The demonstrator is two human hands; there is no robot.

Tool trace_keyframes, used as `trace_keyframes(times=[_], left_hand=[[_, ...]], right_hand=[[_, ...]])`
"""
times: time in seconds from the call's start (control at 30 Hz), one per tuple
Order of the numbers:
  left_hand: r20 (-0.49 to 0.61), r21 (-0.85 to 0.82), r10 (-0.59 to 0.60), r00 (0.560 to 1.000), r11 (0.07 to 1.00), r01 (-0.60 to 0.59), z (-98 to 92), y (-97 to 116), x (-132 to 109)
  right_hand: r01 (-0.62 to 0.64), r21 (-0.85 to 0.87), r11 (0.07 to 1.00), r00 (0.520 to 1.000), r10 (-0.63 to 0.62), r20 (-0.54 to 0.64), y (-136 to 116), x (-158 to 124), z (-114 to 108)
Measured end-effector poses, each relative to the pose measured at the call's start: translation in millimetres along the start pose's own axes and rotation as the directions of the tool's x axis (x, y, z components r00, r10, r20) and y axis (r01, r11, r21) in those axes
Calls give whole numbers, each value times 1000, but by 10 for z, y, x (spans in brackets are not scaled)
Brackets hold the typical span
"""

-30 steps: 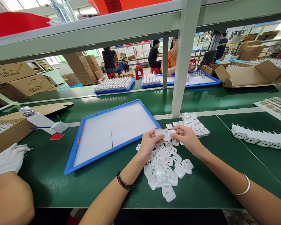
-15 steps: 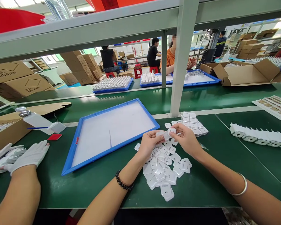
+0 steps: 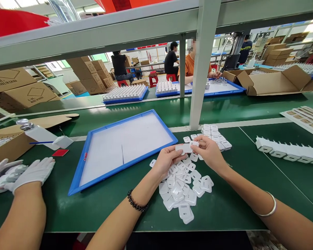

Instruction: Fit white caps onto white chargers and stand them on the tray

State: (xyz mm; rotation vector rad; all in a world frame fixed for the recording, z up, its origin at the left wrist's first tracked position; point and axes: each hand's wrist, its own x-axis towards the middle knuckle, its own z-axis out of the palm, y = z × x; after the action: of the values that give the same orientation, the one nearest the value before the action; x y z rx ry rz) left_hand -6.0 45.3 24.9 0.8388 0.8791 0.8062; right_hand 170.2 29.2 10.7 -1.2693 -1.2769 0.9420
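Observation:
My left hand [image 3: 169, 159] is closed on a short row of white plastic covers [image 3: 184, 148], lined up edge to edge. My right hand [image 3: 208, 150] pinches a white cover at the right end of that row. Beneath both hands lies a loose pile of white square covers [image 3: 177, 189] with rounded corners, many showing a small slot. Just behind my right hand, more covers [image 3: 211, 132] stand in neat stacked rows. How many pieces the fingers hold is partly hidden.
A blue-rimmed tray [image 3: 79, 170] lies left of the pile. A co-worker's gloved hands [image 3: 31, 175] hold white pieces at far left. A row of white plug chargers [image 3: 289, 152] stands at right. A shelf post [image 3: 198, 97] rises behind the stacked covers.
The covers between my hands now form a straighter, flatter row, and my right hand has shifted slightly right. Across the bench, a co-worker's hand has moved lower toward a tray.

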Motion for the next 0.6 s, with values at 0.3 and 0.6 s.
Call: trace_keyframes(times=[0.3, 0.6], left_hand=[[-5, -59, -17, 1000, 998, 17, 7, 65, -15], [-170, 47, 196, 966, 980, -191, 32, -79, 12]], right_hand=[[-86, 120, 989, 996, 88, -11, 24, 21, 13], [-137, 228, 964, 991, 134, 28, 55, -30, 109]])
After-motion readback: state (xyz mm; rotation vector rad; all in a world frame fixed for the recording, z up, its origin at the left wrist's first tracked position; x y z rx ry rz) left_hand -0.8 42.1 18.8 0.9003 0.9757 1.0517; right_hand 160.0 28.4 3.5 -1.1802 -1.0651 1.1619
